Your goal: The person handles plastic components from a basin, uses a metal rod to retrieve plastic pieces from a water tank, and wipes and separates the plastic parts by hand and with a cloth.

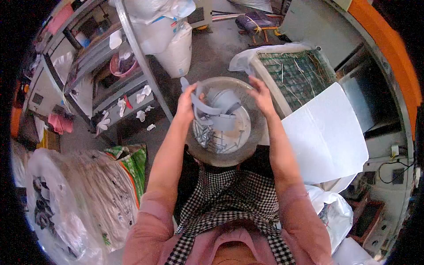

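A round basin rests in front of my lap. In it lie grey curved plastic pieces and a scatter of long, thin metal pieces like screws or nails. My left hand is closed around a grey curved plastic strip at the basin's left side; the strip reaches over the other grey parts. At the right rim, my right hand has its fingers apart, with nothing visible in them. Whether it touches the rim I cannot tell.
Right of the basin stand a white-framed tray with green netting and a white sheet. A large plastic-wrapped sack stands at the left. Metal shelving and white sacks are beyond.
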Action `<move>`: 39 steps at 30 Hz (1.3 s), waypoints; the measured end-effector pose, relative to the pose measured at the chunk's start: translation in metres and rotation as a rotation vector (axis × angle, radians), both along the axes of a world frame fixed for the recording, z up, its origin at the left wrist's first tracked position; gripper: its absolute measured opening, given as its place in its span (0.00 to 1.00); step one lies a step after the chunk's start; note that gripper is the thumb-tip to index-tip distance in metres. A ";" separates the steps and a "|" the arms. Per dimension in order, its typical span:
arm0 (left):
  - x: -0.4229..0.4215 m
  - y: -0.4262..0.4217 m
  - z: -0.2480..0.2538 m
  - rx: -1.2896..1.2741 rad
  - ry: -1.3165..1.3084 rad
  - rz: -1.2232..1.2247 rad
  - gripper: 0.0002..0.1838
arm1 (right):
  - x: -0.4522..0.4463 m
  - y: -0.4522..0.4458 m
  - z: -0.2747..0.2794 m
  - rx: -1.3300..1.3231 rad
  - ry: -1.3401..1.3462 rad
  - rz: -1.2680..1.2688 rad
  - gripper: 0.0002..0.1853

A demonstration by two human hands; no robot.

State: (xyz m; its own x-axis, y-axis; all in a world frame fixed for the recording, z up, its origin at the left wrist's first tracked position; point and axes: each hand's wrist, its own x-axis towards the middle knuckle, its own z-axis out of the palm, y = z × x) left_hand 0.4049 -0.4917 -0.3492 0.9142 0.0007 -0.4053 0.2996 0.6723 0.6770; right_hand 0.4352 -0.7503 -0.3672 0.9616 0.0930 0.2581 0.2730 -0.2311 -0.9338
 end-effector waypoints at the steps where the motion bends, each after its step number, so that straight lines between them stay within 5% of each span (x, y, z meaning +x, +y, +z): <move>1: 0.001 0.009 -0.005 0.006 -0.001 -0.009 0.15 | -0.005 -0.004 0.003 0.039 0.137 0.152 0.29; 2: 0.002 0.016 -0.013 -0.116 -0.042 -0.106 0.16 | -0.007 -0.004 0.004 0.047 0.135 0.140 0.29; 4: 0.004 0.017 -0.011 -0.164 -0.041 -0.170 0.18 | -0.012 0.002 0.005 0.191 0.288 0.546 0.31; 9: 0.001 0.017 0.002 -0.157 0.102 -0.005 0.16 | -0.017 0.012 0.029 0.600 0.421 0.607 0.31; 11: 0.008 0.026 -0.011 -0.178 -0.016 0.049 0.15 | -0.018 0.007 0.026 0.549 0.498 0.385 0.33; 12: 0.008 0.030 -0.016 -0.400 -0.073 0.042 0.14 | -0.020 0.007 0.027 0.547 0.499 0.387 0.33; 15: 0.015 0.037 -0.025 -0.498 0.038 0.202 0.15 | -0.023 0.011 0.024 0.391 0.636 0.502 0.34; 18: 0.018 0.040 -0.031 -0.583 0.047 0.256 0.16 | -0.016 0.022 0.007 0.422 0.487 0.564 0.34; 20: 0.022 0.041 -0.037 -0.659 0.072 0.308 0.16 | -0.009 0.029 0.002 0.329 0.153 0.523 0.32; 24: 0.024 0.034 -0.036 -0.565 0.129 0.355 0.17 | -0.017 0.043 0.020 -0.162 0.056 0.198 0.37; 31: 0.021 0.015 -0.032 -0.443 0.153 0.348 0.17 | -0.018 0.046 0.014 -0.384 0.080 0.110 0.36; 39: 0.023 -0.005 -0.020 -0.176 0.027 0.550 0.15 | -0.026 0.052 -0.004 -0.478 0.017 -0.054 0.22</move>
